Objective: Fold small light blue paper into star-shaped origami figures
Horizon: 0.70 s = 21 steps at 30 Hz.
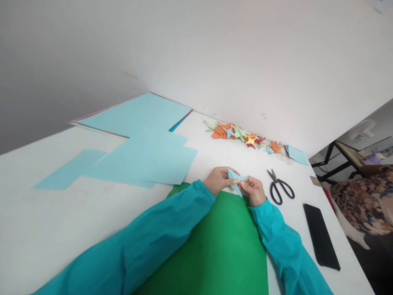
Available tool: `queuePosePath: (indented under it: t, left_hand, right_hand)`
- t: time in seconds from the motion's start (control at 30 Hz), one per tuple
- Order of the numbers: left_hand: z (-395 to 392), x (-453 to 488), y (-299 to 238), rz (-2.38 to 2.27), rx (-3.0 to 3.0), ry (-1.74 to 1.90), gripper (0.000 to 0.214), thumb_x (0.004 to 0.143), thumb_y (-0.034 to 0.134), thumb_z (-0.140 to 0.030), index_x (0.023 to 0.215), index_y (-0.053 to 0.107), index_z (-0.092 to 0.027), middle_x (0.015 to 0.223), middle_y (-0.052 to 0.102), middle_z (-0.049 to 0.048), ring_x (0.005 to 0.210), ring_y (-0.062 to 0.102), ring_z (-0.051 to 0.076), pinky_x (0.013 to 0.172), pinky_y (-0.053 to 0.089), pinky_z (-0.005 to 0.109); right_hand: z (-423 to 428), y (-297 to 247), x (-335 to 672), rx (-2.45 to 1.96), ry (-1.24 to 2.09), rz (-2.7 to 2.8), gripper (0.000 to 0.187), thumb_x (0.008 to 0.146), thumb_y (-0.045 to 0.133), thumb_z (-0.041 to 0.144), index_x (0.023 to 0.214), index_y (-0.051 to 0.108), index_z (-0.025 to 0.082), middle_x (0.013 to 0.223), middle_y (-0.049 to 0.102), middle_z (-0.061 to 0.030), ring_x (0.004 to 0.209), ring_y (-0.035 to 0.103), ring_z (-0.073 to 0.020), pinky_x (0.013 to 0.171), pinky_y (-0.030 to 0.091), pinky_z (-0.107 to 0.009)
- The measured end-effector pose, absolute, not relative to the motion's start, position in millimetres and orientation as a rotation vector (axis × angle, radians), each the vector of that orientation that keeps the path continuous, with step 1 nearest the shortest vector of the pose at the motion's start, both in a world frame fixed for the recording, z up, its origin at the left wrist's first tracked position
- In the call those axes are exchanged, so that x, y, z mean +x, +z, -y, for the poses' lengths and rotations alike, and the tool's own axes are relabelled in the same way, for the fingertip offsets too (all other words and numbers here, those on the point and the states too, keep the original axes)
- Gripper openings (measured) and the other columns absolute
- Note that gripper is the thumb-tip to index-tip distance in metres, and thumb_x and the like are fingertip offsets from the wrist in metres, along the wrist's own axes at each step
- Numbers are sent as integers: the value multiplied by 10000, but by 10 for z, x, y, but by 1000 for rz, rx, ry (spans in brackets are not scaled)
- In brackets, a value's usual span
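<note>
Between my two hands is a small light-blue folded paper star (234,175) with pointed tips. My left hand (218,180) pinches it from the left, thumb across its front. From the right, my right hand (253,190) grips another part of it between thumb and fingers. Both hands are just above the far edge of a green sheet (227,241). Right of my right hand lies a pair of scissors (277,185) with black handles, blades pointing away. The fingers partly cover the folded paper.
Light-blue paper sheets (144,157) overlap on the left, with a larger stack (135,112) behind. Colourful folded paper pieces (236,133) line the wall beside small blue squares (296,155). A black phone-like slab (321,235) lies near the right edge. A person (364,200) is beyond the table.
</note>
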State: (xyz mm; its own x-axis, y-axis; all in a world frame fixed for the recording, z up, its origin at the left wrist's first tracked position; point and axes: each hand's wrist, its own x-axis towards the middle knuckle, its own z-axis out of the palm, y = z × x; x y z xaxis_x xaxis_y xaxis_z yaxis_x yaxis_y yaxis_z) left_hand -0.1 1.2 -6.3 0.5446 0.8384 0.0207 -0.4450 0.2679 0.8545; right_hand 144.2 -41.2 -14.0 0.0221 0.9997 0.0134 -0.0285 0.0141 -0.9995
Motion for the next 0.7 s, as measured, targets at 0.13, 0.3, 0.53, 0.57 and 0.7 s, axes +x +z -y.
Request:
queuePosePath:
  t: [0.13,0.3,0.53,0.57,0.7]
  left_hand:
    - [-5,-8,-65,-477,959,867,406,465,778,-261,753,545,-97,567,644,19,519,609,148,541,484,285]
    - [18,5,-85,-503,1019,840,430,477,762,-209,835,549,-104,611,632,4,555,590,116,552,458,240]
    - [37,-2,-58,-546,1095,834,397,491,732,-140,846,559,-104,589,579,-37,550,538,82,563,430,214]
    - [32,-5,-60,-558,1099,846,394,497,728,-139,851,558,-104,590,577,-36,550,539,84,558,431,214]
    - [1,-7,-86,-575,1119,881,392,510,726,-151,858,552,-101,612,596,-15,571,562,101,560,449,225]
  right_hand:
    - [433,-113,1410,-1151,1217,1164,298,630,661,435,534,565,170,501,567,8,487,496,-120,490,382,-247]
    - [444,-127,1377,-1203,1111,1071,319,684,609,455,547,569,170,470,542,22,443,472,-109,454,364,-240]
    - [371,-135,1400,-1189,977,935,417,732,515,522,536,583,161,392,510,16,356,432,-101,412,325,-245]
    - [376,-132,1398,-1199,987,947,435,735,498,540,536,578,162,385,502,16,350,427,-102,406,323,-246]
    - [433,-114,1373,-1266,1051,1176,421,698,561,528,494,518,162,421,490,24,387,400,-86,406,292,-231]
